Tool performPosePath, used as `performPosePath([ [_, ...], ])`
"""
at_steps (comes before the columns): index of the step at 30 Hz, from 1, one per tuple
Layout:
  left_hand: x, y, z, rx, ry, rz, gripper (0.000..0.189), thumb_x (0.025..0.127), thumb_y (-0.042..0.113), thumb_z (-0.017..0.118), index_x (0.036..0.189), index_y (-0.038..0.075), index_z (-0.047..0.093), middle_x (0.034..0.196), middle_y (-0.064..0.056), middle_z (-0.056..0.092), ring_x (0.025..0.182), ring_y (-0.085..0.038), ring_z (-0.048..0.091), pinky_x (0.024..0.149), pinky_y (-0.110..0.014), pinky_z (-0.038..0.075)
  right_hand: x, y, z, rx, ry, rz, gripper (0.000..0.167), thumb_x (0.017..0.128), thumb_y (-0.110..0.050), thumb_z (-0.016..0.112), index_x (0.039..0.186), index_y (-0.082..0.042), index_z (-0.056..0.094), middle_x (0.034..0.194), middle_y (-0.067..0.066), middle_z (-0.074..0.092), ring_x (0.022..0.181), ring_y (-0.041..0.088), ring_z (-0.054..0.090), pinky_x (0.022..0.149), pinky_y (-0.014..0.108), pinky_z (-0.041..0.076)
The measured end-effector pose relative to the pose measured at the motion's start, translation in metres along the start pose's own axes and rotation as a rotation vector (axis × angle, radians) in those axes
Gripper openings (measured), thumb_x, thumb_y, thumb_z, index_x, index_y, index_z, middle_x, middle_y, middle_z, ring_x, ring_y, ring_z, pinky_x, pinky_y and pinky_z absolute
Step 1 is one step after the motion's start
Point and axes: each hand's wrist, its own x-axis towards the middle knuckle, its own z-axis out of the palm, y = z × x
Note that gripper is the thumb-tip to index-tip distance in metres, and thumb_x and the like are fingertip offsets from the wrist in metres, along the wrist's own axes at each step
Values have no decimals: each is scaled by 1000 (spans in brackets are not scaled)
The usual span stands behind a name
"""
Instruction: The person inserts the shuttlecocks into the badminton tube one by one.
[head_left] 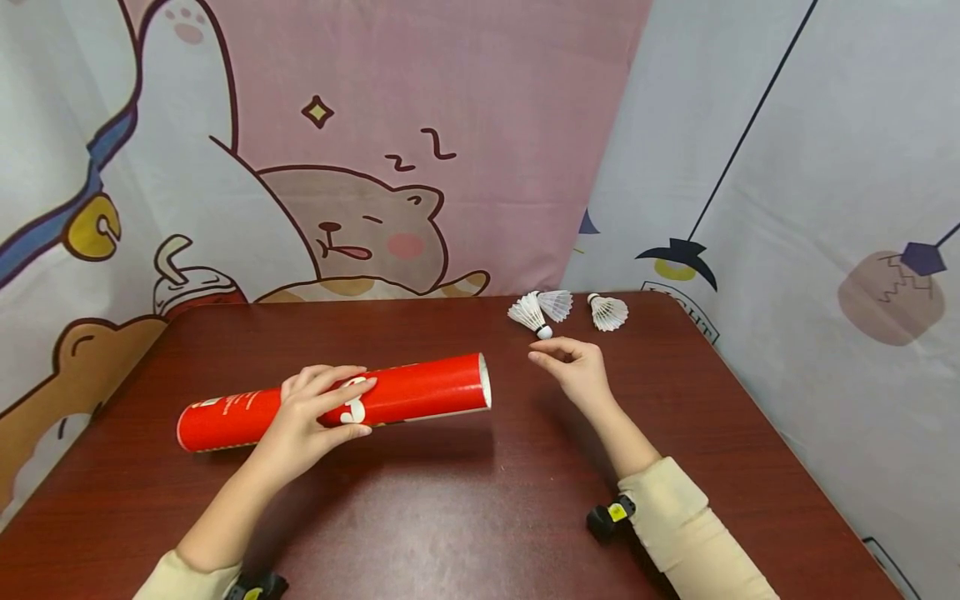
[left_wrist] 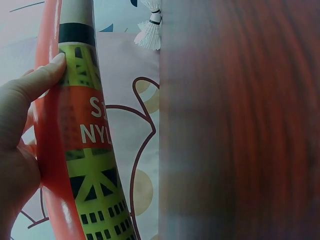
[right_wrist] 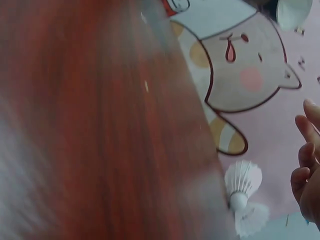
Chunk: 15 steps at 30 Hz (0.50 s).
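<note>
A red shuttlecock tube [head_left: 420, 390] is gripped around its middle by my left hand [head_left: 311, 412], its right end raised off the table. That right end is uncovered and shows a whitish rim. In the left wrist view the tube [left_wrist: 82, 120] shows a yellow-green printed side with white lettering, my thumb lying along it. My right hand [head_left: 577, 371] holds nothing, fingers bent loosely with thumb near the fingertips. Just beyond it lie two white shuttlecocks, one [head_left: 531, 317] partly over another [head_left: 557, 305]. A third shuttlecock [head_left: 607, 312] lies to their right.
The dark red-brown wooden table [head_left: 450, 517] runs back to a cartoon-printed cloth [head_left: 495, 150] hanging behind it. Another part of the cloth [head_left: 825, 167] hangs along the right side. A black wrist camera [head_left: 609, 518] sits by the right sleeve.
</note>
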Motion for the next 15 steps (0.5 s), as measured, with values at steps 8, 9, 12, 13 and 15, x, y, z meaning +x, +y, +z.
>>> performPosePath([
  [8, -1, 0, 0, 0, -4, 1, 76, 57, 11, 91, 128, 19, 64, 128, -7, 57, 115, -23, 43, 90, -51, 23, 25, 58, -9, -9, 131, 59, 15, 79, 4, 75, 92, 10, 72, 83, 25, 68, 63, 4, 57, 56, 15, 42],
  [9, -1, 0, 0, 0, -3, 1, 76, 57, 11, 91, 128, 19, 64, 128, -6, 57, 115, -23, 43, 90, -51, 23, 29, 66, -10, -14, 145, 69, 15, 79, 3, 76, 92, 9, 72, 83, 24, 68, 64, 3, 57, 57, 15, 43],
  [12, -1, 0, 0, 2, 1, 0, 74, 59, 14, 91, 128, 19, 65, 128, -6, 57, 115, -23, 44, 89, -51, 23, 38, 76, -12, -70, 173, 100, 17, 79, -3, 77, 94, 5, 73, 85, 20, 70, 68, 1, 58, 60, 15, 44],
  [13, -1, 0, 0, 4, 2, -1, 73, 60, 15, 91, 128, 19, 65, 128, -6, 57, 115, -23, 44, 89, -51, 23, 41, 78, -13, -84, 182, 111, 18, 80, -4, 78, 95, 5, 73, 86, 18, 70, 69, 1, 59, 61, 16, 44],
  [15, 0, 0, 0, 4, 5, -1, 72, 60, 16, 91, 127, 19, 65, 127, -7, 57, 115, -23, 44, 89, -51, 23, 47, 82, -14, -119, 201, 128, 20, 80, -6, 78, 96, 4, 73, 87, 17, 71, 72, 1, 59, 63, 17, 44],
])
